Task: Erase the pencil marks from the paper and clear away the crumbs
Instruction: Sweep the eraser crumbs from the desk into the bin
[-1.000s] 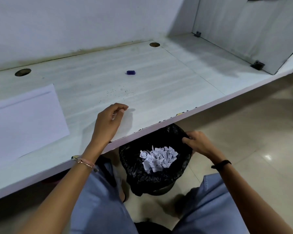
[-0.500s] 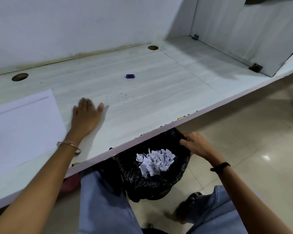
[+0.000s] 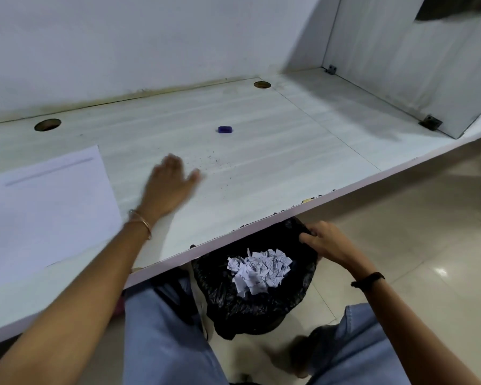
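A white sheet of paper [image 3: 50, 207] with a faint pencil line near its top lies on the left of the white desk [image 3: 275, 151]. Dark eraser crumbs [image 3: 214, 162] are scattered mid-desk, and a small blue eraser [image 3: 225, 129] lies beyond them. My left hand [image 3: 170, 184] is flat and blurred on the desk, fingers straight, just left of the crumbs. My right hand [image 3: 325, 241] grips the rim of a black bin bag [image 3: 250, 309] held below the desk edge; torn paper scraps [image 3: 258, 269] lie inside it.
Two round cable holes [image 3: 47, 125] [image 3: 262, 85] sit near the back wall. A white divider panel [image 3: 400, 62] on metal brackets closes the desk's right end. My knees in blue jeans [image 3: 167, 343] are under the desk, over a tiled floor [image 3: 428, 232].
My left hand left the desk's front edge, flattened out beside the paper, and has now swept up and right toward the crumbs. My right hand keeps its hold on the bag.
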Tool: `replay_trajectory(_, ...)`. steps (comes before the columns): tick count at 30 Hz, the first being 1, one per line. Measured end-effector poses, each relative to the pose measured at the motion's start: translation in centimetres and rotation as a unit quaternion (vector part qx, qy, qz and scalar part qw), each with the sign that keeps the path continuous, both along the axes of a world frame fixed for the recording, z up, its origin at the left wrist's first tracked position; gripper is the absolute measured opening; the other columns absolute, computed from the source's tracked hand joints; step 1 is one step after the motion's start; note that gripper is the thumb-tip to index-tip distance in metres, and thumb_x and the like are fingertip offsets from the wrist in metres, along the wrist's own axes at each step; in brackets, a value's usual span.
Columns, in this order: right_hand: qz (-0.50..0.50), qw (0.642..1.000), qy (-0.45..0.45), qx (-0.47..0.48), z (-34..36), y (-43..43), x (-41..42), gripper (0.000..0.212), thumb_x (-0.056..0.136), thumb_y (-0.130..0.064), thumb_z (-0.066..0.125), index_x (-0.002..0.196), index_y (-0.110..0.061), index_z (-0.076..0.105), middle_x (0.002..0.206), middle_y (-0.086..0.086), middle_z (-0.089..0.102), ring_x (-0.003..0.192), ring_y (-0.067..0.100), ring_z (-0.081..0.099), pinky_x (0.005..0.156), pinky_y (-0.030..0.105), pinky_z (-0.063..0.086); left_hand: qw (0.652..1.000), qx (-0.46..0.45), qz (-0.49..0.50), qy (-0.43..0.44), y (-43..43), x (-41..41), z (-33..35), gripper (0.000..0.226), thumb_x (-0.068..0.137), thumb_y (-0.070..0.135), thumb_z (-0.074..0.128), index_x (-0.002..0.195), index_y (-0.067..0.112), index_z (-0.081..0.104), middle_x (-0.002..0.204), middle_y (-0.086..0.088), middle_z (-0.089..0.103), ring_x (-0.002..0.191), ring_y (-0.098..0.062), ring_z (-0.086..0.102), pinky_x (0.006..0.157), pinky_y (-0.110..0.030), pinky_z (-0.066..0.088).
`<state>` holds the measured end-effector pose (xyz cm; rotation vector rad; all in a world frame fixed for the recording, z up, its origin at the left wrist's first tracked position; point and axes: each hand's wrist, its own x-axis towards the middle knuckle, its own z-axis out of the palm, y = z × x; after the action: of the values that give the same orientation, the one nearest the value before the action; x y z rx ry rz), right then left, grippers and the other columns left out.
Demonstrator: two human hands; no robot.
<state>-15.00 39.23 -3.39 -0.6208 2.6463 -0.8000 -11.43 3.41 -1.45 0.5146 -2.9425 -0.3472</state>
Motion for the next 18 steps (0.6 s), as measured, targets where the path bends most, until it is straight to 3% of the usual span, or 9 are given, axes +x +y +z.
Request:
replay_trajectory(2, -0.003, 1.0, 0.003, -0.004, 0.0, -0.2, 0.1, 0.04, 0.085, -0.012, 0.057, 0.056, -0.014, 0.031, 0.048, -0.004, 0.032, 0.042, 0.008, 0.025, 0.041, 0.021, 0.019, 0.989, 0.019, -0.149, -0.004, 3.9, 0.2, 0.0, 0.092, 0.088, 0.072, 0.007, 0.146, 0.002, 0.02, 0.155, -0.018, 0.021, 0.145, -0.024, 0.019, 0.118, -0.04, 0.018)
replay_trajectory(4, -0.009, 1.0, 0.0, -0.01, 0.0, -0.2, 0.2, 0.039, 0.085, -0.012, 0.057, 0.056, -0.013, 0.032, 0.047, -0.005, 0.031, 0.039, 0.008, 0.026, 0.04, 0.02, 0.02, 0.966, 0.062, -0.247, -0.039, 6.0, 0.8, 0.9, 0.083, 0.09, 0.068, 0.006, 0.152, 0.012, 0.011, 0.16, -0.006, 0.008, 0.147, -0.012, 0.006, 0.12, -0.035, 0.005)
replay_trajectory(5, -0.012, 1.0, -0.004, -0.011, -0.1, -0.1, 0.3, 0.037, 0.085, -0.012, 0.057, 0.056, -0.013, 0.033, 0.047, -0.005, 0.033, 0.039, 0.007, 0.026, 0.04, 0.019, 0.02, 0.967, 0.054, -0.247, -0.005, 5.5, 0.5, 1.5, 0.074, 0.095, 0.059, 0.01, 0.151, 0.011, 0.015, 0.16, -0.007, 0.011, 0.147, -0.014, 0.01, 0.119, -0.039, 0.007)
replay_trajectory(7, -0.014, 1.0, -0.011, -0.012, 0.0, -0.2, 0.5, 0.035, 0.085, -0.013, 0.057, 0.057, -0.012, 0.036, 0.048, -0.004, 0.036, 0.042, 0.009, 0.03, 0.042, 0.02, 0.022, 0.986, 0.004, -0.131, 0.106, 2.5, -1.2, 2.3, 0.057, 0.103, 0.038, 0.016, 0.143, 0.002, 0.033, 0.152, -0.025, 0.025, 0.142, -0.032, 0.027, 0.11, -0.054, 0.023)
replay_trajectory(9, -0.013, 1.0, -0.013, -0.014, 0.0, -0.3, 0.5, 0.034, 0.084, -0.013, 0.056, 0.058, -0.012, 0.036, 0.049, -0.003, 0.036, 0.045, 0.013, 0.031, 0.044, 0.024, 0.023, 0.998, -0.032, 0.008, 0.054, -2.7, -2.2, 2.3, 0.05, 0.104, 0.029, 0.026, 0.146, 0.003, 0.028, 0.153, -0.029, 0.016, 0.143, -0.04, 0.016, 0.112, -0.058, 0.017)
replay_trajectory(12, -0.008, 1.0, -0.006, -0.012, -0.1, -0.5, 0.4, 0.035, 0.084, -0.014, 0.056, 0.057, -0.013, 0.034, 0.048, -0.004, 0.034, 0.046, 0.013, 0.028, 0.045, 0.025, 0.022, 0.988, 0.066, 0.143, 0.012, -6.6, -2.3, 0.9, 0.075, 0.098, 0.053, 0.024, 0.148, -0.002, 0.016, 0.156, -0.024, 0.012, 0.145, -0.035, 0.009, 0.117, -0.049, 0.005)
replay_trajectory(15, -0.01, 1.0, -0.001, -0.022, -0.6, -0.7, 0.3, 0.035, 0.083, -0.014, 0.057, 0.056, -0.013, 0.035, 0.048, -0.004, 0.033, 0.048, 0.013, 0.028, 0.049, 0.028, 0.023, 0.994, 0.027, 0.105, 0.019, -5.5, -3.8, 0.5, 0.086, 0.094, 0.061, 0.027, 0.143, -0.01, 0.023, 0.151, -0.028, 0.024, 0.143, -0.034, 0.021, 0.117, -0.043, 0.016)
replay_trajectory(18, -0.008, 0.999, 0.005, -0.037, -1.0, -0.7, 0.1, 0.034, 0.082, -0.011, 0.058, 0.056, -0.013, 0.036, 0.05, -0.002, 0.035, 0.048, 0.012, 0.029, 0.05, 0.028, 0.024, 0.998, 0.01, -0.052, -0.024, -1.8, -3.8, 1.6, 0.094, 0.086, 0.068, 0.015, 0.145, -0.004, 0.021, 0.154, -0.023, 0.022, 0.142, -0.03, 0.024, 0.117, -0.036, 0.019)
